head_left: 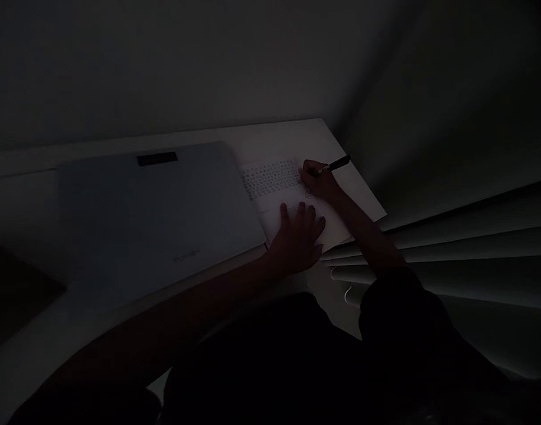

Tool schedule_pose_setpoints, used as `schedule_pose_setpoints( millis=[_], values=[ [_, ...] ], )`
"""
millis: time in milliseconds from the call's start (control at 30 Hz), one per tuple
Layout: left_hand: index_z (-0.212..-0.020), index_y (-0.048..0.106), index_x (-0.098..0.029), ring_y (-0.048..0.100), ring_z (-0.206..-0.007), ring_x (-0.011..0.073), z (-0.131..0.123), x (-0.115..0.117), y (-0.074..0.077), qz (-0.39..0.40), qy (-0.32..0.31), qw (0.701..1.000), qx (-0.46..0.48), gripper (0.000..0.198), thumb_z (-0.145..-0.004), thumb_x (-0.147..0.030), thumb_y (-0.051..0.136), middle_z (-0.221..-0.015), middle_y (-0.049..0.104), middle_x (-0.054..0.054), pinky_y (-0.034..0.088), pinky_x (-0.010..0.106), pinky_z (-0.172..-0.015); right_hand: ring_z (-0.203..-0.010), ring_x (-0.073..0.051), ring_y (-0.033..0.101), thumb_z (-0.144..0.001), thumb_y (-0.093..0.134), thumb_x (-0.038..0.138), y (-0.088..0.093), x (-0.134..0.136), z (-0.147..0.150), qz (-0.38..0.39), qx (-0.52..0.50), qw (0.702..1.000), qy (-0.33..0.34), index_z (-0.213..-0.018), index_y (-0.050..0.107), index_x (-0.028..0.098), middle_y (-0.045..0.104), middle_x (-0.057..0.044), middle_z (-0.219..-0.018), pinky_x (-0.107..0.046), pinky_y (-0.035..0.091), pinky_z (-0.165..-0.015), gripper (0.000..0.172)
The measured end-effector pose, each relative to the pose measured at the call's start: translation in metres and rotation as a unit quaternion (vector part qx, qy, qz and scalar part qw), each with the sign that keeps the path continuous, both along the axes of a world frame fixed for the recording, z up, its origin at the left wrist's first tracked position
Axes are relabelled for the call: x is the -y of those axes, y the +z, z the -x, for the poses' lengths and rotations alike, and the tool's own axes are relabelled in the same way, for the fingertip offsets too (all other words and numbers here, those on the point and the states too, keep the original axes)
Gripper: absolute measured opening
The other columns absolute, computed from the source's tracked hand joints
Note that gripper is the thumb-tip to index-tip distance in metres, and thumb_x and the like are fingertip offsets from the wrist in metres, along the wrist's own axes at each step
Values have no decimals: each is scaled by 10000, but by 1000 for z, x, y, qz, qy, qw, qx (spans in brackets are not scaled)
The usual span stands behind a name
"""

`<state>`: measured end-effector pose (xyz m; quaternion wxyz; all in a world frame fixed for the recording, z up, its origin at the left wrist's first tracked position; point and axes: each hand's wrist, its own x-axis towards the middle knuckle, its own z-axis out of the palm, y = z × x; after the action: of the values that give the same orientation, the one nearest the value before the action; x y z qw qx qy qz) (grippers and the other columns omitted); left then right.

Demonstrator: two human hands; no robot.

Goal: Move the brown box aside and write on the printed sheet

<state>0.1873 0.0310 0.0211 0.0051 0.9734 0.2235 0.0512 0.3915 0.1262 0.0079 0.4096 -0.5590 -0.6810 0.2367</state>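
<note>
left hand [299, 233] nearest the lens, fingers spread flat, pressing the paper [292, 198] down | right hand [318, 179] pinching a dark pen [335, 166], tip on the sheet | paper lies at the right end of the white tabletop [292, 139] | closed laptop [150, 212] just beside it, left | blinds [452, 260] right, very dim light

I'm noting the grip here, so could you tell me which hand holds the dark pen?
The right hand grips the dark pen; the left hand lies flat on the white paper.

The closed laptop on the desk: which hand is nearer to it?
Left. The left hand lies flat on the paper right beside the laptop; the right hand writes with a pen farther off.
</note>
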Motion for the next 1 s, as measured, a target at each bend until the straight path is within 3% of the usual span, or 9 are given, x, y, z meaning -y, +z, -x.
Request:
schedule_pose_setpoints(
  millis=[300, 400, 533, 633, 767, 1000],
  values=[
    [-1565, 349, -127, 232, -1445, 471, -1, 0, 2, -8, 3, 1000, -4, 659, -1012, -486, 345, -1572, 267, 243, 211, 760, -1082, -543, -121, 392, -967, 532, 251, -2, -2, -2, 13, -9, 1000, 1, -682, 386, 187, 391, 27, -584, -254, 325, -530, 327],
    [-1571, 341, -126, 231, -1447, 469, 0, 0, 3, -12, 0, 1000, -12, 660, -1019, -487, 326, -1574, 266, 241, 221, 752, -1085, -582, -129, 411, -996, 541, 365, -1, -2, -3, -33, -16, 999, 8, -696, 425, 184, 426, 14, -623, -261, 363, -581, 369],
    [-1579, 334, -125, 231, -1448, 471, 1, 0, -1, -24, 0, 1000, -5, 660, -1030, -488, 286, -1580, 263, 234, 212, 751, -1088, -612, -144, 443, -964, 607, 496, 1, -3, -7, -91, -30, 994, -55, -729, 485, 176, 484, 1, -646, -266, 361, -579, 415],
    [-1574, 350, -133, 239, -1446, 467, 0, 0, -3, -27, 1, 1000, 5, 664, -1025, -502, 299, -1578, 275, 227, 199, 745, -1098, -641, -139, 481, -904, 715, 451, 3, -4, -10, -89, -13, 993, -79, -841, 619, 155, 551, 5, -694, -255, 369, -594, 317],
    [-1549, 393, -118, 264, -1437, 455, -2, 0, -4, -48, -2, 999, 9, 664, -1015, -507, 321, -1547, 320, 241, 184, 708, -1128, -665, -140, 527, -863, 735, 439, 3, -5, -11, -104, -7, 991, -82, -976, 705, 155, 591, 0, -746, -250, 410, -615, 308],
    [-1526, 406, -75, 392, -1296, 401, -3, 3, 4, -69, -8, 998, -3, 646, -1010, -457, 334, -1459, 402, 228, 363, 582, -1038, -686, -168, 596, -799, 658, 183, 0, -7, -8, -131, 47, 987, -86, -1070, 756, 123, 656, -24, -777, -270, 469, -662, 294]
  ],
)
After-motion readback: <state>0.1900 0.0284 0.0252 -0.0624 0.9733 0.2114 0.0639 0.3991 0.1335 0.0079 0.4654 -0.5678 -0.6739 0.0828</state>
